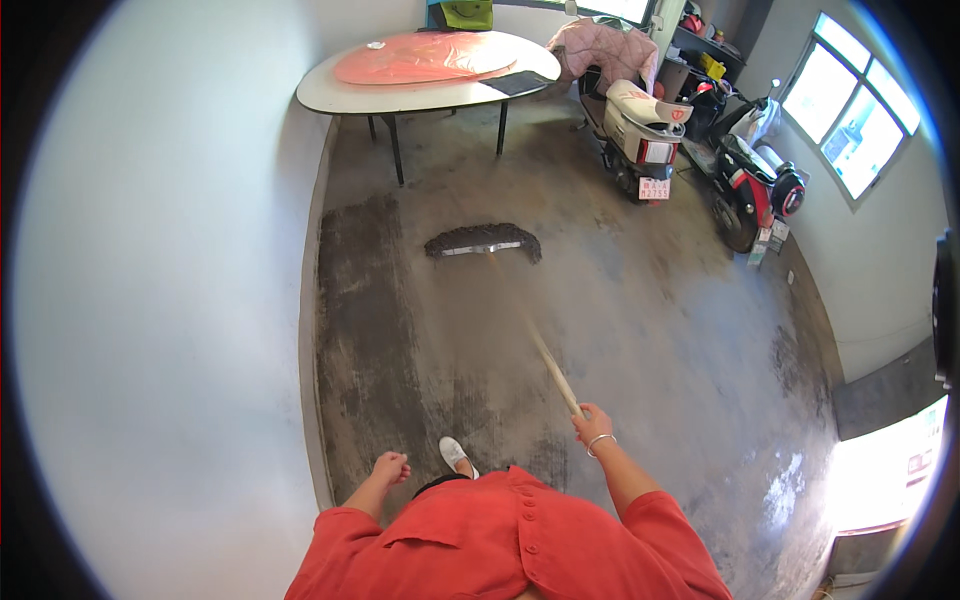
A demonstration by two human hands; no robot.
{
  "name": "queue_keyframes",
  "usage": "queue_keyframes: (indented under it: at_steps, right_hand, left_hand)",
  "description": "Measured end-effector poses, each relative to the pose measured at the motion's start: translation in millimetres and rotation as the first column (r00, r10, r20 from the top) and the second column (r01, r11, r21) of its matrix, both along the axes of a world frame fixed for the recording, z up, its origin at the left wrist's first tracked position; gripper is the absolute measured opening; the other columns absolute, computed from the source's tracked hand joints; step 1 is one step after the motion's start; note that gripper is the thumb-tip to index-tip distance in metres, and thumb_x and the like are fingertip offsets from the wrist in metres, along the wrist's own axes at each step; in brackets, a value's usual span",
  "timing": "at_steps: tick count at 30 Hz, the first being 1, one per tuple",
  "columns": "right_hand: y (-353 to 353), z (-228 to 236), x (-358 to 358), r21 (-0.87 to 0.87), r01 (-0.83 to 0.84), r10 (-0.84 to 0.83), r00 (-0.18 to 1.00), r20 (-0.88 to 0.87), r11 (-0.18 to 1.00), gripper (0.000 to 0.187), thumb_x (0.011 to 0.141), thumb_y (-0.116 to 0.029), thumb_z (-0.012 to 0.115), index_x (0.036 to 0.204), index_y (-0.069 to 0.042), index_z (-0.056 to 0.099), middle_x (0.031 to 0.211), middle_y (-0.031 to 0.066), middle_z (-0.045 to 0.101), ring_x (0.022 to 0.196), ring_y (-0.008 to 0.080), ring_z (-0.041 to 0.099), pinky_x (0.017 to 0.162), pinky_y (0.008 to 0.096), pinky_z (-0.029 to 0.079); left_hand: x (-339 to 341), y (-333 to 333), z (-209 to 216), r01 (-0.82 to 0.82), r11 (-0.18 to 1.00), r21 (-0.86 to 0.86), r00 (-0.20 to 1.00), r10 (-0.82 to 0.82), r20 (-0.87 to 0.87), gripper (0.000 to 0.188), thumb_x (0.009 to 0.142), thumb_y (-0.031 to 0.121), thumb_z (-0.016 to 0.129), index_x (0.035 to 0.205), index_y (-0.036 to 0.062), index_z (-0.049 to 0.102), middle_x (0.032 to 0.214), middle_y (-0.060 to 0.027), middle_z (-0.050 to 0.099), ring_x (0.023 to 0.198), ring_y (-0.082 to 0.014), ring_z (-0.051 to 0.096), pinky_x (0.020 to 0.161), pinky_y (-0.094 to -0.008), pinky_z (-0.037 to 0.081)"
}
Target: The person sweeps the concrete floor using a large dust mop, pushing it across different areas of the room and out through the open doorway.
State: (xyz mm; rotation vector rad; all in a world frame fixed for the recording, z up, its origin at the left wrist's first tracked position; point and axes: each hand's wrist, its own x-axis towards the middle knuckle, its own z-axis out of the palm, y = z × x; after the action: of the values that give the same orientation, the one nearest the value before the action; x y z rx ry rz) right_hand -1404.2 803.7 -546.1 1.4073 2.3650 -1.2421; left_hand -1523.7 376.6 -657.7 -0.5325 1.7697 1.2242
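A wide mop point(483, 237) with dark strands and a pale metal bar lies flat on the floor, some way in front of me. Its wooden handle point(552, 366) slants back towards me, and my right hand point(594, 424), with a bangle at the wrist, is wrapped round the near end. My left hand point(392, 467) hangs by my left side, away from the mop. Its fingers are curled in, with nothing visible in them. Down the left of the grey floor point(620, 330) runs a dark, wet-looking strip point(362, 300), with streaky edges near my white shoe point(455, 453).
A white wall point(180, 300) borders the left side. Ahead stands a round table point(320, 92) with a red plastic cover on top. Two parked scooters point(640, 130) point(745, 190) take up the far right, one under a pink quilted cover. Bright light enters at the lower right.
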Motion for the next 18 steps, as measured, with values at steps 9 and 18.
queue_keyframes:
  at_steps: [9,18]
  right_hand:
    - [6,15,-112,-0.036,0.002,-0.002,1.000,-0.012,0.999,0.037,0.072,-0.018,0.061,0.107,-0.008,0.055,0.066,0.0101,0.060,0.048,0.0179,0.059,0.045,0.0308,0.046]
    - [55,1,-275,-0.024,-0.007,0.006,0.999,-0.042,1.000,0.038,0.071,-0.020,0.062,0.107,-0.009,0.056,0.077,0.0132,0.063,0.054,0.0216,0.061,0.053,0.0328,0.050]
  left_hand:
    - [-129,27,29,-0.137,0.990,0.028,0.988,0.139,-0.071,0.013,0.085,0.020,0.051,0.086,0.0062,0.050,0.071,-0.0048,0.057,0.058,-0.0118,0.055,0.050,-0.0251,0.045]
    - [-126,-25,10,0.205,0.962,-0.182,0.967,-0.228,-0.117,0.023,0.085,0.020,0.049,0.077,0.0000,0.057,0.071,-0.0118,0.060,0.061,-0.0189,0.058,0.053,-0.0317,0.047]
